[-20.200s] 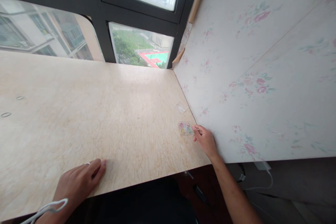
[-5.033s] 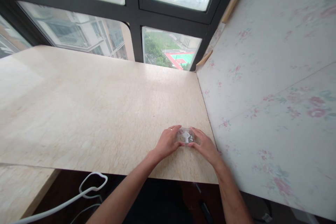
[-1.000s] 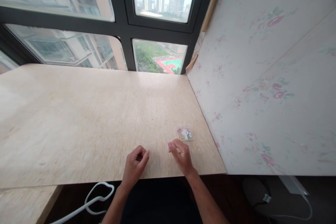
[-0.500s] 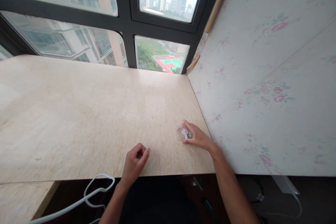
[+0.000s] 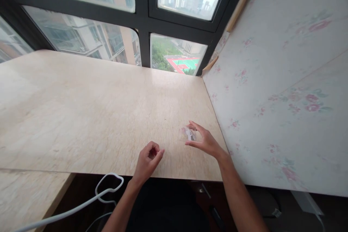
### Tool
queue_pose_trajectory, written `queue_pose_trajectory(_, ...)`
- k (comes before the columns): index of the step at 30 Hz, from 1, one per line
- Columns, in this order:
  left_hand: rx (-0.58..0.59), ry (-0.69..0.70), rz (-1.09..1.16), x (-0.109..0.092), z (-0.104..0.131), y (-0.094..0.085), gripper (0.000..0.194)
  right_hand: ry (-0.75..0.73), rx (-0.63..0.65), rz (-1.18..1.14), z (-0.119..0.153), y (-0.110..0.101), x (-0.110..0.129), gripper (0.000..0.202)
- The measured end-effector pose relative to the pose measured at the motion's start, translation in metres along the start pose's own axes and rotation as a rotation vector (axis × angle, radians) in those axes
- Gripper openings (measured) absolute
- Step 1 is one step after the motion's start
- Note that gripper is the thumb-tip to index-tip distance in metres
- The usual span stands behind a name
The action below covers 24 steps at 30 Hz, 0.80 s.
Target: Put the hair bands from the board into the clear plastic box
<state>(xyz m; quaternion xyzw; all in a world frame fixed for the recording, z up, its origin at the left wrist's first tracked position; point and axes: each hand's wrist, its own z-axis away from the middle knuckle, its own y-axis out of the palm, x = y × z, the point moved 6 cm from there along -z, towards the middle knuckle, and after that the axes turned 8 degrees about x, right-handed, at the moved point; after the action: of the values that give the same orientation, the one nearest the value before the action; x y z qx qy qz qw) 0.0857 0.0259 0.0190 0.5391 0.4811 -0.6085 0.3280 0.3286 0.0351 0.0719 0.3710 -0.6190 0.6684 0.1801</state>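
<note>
A small clear case [image 5: 188, 134] with pink and white printed pieces inside is over the right part of the pale marble-like surface, slightly blurred. Around it curve the thumb and fingers of my right hand [image 5: 202, 139], at its lower and upper edges, with a gap between case and palm. Whether the case rests on the surface or is slightly raised is unclear. My left hand [image 5: 149, 157] is curled near the front edge, thumb against fingers; a dark reddish patch shows inside the curl, too small to name.
Beyond the pale surface [image 5: 95, 108] stands a dark window frame [image 5: 144, 29]. A flower-patterned wall [image 5: 272, 98] borders the right side. A white cable [image 5: 78, 208] loops at the lower left, below the front edge.
The view has shifted, moving the window rightward in the picture. The clear case has moved left over the surface and away from my right palm. My left hand stays curled.
</note>
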Motion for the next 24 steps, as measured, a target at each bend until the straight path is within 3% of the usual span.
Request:
queue_pose_trajectory(1,-0.004,0.004,0.035,0.000,-0.001,-0.001,0.017,-0.014,0.017,-0.016,-0.004,0.005,0.008,0.087)
queue_pose_trajectory(5,-0.014,0.037,0.271,-0.001,-0.007,-0.003,0.052,-0.082,0.091,-0.064,-0.019,0.024,0.041,0.089)
queue_pose_trajectory(9,-0.013,0.083,0.557,-0.006,-0.015,-0.006,0.068,-0.156,0.141,-0.112,-0.035,0.039,0.068,0.089)
queue_pose_trajectory(17,-0.145,0.032,0.743,-0.003,-0.015,-0.027,0.062,-0.314,0.179,-0.104,-0.057,0.052,0.106,0.045)
queue_pose_trajectory(24,-0.083,0.011,0.807,0.006,-0.014,-0.042,0.062,-0.432,0.301,-0.054,-0.072,0.055,0.122,0.032)
